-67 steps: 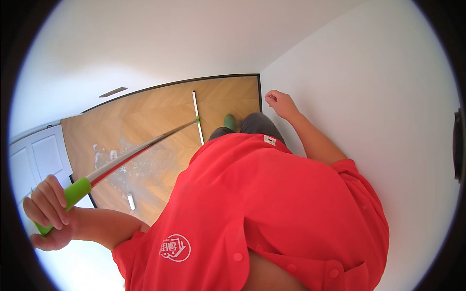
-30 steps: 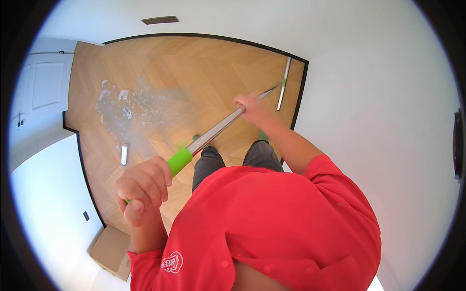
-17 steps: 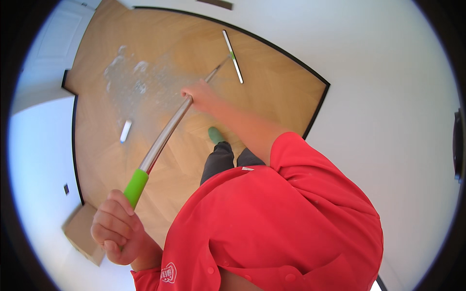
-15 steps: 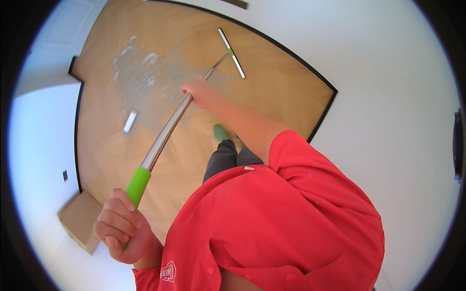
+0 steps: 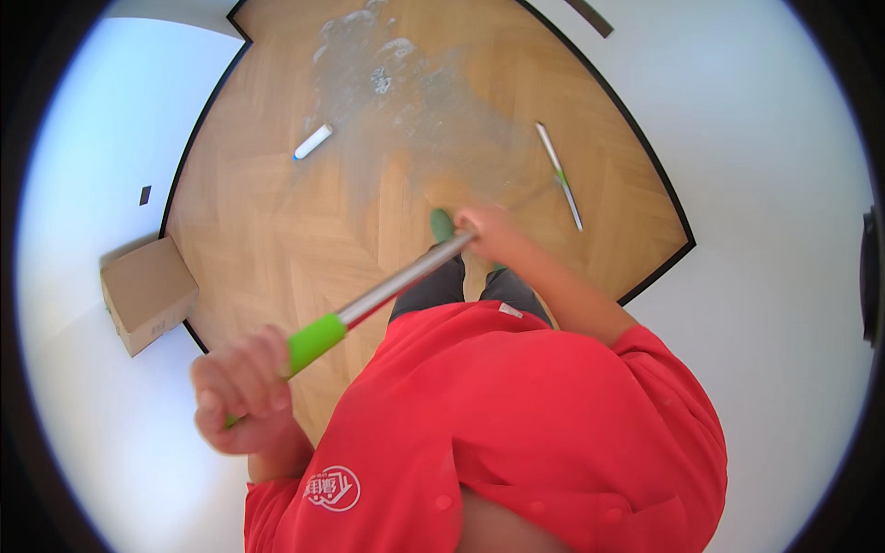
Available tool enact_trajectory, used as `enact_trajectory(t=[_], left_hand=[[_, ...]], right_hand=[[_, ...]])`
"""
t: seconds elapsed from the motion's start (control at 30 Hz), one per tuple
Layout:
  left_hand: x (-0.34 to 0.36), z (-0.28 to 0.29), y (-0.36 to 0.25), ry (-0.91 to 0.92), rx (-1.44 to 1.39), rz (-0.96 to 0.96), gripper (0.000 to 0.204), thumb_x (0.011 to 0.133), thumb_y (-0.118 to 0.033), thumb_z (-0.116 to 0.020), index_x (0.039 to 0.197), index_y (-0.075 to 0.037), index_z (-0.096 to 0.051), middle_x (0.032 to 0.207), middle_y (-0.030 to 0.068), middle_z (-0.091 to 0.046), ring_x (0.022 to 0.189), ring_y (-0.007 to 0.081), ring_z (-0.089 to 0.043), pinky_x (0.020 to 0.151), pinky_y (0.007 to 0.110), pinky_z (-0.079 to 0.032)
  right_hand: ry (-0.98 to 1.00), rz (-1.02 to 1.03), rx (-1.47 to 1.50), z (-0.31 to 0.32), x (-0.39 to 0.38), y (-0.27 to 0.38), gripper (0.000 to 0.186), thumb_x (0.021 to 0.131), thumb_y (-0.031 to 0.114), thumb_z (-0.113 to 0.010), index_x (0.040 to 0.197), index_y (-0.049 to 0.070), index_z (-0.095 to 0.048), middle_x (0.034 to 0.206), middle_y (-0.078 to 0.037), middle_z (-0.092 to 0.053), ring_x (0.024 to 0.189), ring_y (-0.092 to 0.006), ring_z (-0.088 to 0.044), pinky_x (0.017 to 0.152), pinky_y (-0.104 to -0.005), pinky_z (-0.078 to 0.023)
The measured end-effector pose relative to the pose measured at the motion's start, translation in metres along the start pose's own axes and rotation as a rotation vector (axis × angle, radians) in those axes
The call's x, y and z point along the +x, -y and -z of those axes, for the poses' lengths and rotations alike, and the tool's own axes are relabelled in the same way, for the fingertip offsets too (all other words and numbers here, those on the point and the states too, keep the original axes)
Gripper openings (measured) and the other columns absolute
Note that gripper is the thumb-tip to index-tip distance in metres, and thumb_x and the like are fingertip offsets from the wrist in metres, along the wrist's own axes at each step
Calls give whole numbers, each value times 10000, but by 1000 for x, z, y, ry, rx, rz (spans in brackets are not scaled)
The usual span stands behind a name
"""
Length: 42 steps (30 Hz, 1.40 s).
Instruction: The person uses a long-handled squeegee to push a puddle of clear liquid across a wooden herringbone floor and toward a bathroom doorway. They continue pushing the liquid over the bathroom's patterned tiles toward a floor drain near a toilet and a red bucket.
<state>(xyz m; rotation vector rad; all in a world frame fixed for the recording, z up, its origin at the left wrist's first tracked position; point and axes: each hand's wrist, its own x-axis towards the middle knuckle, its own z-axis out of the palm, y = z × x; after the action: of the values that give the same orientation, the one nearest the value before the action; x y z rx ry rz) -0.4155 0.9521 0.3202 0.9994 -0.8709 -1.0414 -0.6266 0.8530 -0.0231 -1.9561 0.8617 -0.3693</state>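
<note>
My left hand [image 5: 241, 387] grips the green handle [image 5: 317, 344] of a long steel pole [image 5: 396, 286]. My right hand [image 5: 484, 230], a little blurred, is closed round the pole farther up. The pole runs, smeared by motion, to a long narrow squeegee head [image 5: 558, 176] with a green joint, lying on the wooden floor near the right edge. Ahead is a greyish wet patch [image 5: 406, 92] with white foam. A white cylindrical object [image 5: 312, 142] lies left of that patch. My feet in green footwear [image 5: 441, 224] stand below my hands.
A cardboard box [image 5: 149, 295] sits by the left wall [image 5: 83, 230], which has a small dark plate. A dark baseboard [image 5: 676, 207] edges the floor [image 5: 230, 184]. A white wall [image 5: 774, 276] rises at the right, and a dark strip [image 5: 590, 18] shows at the top.
My right hand, hanging free earlier, took hold of the pole. The squeegee head went to the right baseboard, leftward, then right again. The view has turned, bringing the cardboard box fully in.
</note>
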Motion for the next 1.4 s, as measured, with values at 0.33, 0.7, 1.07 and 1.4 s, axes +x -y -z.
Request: enact_trajectory(t=[0.33, 0.7, 1.07, 1.4], left_hand=[[109, 71, 105, 1141, -450, 229, 200, 735, -24, -538, 577, -33, -415, 548, 81, -411, 479, 283, -418, 510, 381, -315], [273, 225, -43, 1329, -287, 27, 170, 821, -254, -687, 706, -173, -592, 638, -57, -547, 602, 68, -549, 536, 198, -396], [287, 327, -114, 1407, 4, -186, 244, 847, -374, -701, 705, -216, -582, 688, -112, -580, 598, 9, -568, 582, 142, -400], [269, 118, -48, 1168, 178, -179, 288, 851, -322, -671, 640, -164, -554, 596, -58, -553, 526, 71, -547, 595, 186, -447]], right_hand=[[-6, -311, 64, -39, -82, -16, 68, 838, 125, -634, 881, 73, -626, 743, -122, -616, 709, -303, -607, 617, -372, -469], [-244, -83, -15, -64, 238, 101, 66, 825, 101, -555, 864, 65, -594, 769, -117, -603, 749, -347, -564, 631, -409, -421], [-292, 101, 138, -82, 393, 128, 35, 771, 120, -591, 796, 140, -579, 739, -67, -631, 762, -303, -600, 771, -408, -371], [-203, 181, 120, 2, 360, 71, 73, 836, 93, -548, 792, 147, -525, 722, -49, -547, 797, -269, -535, 812, -381, -335]])
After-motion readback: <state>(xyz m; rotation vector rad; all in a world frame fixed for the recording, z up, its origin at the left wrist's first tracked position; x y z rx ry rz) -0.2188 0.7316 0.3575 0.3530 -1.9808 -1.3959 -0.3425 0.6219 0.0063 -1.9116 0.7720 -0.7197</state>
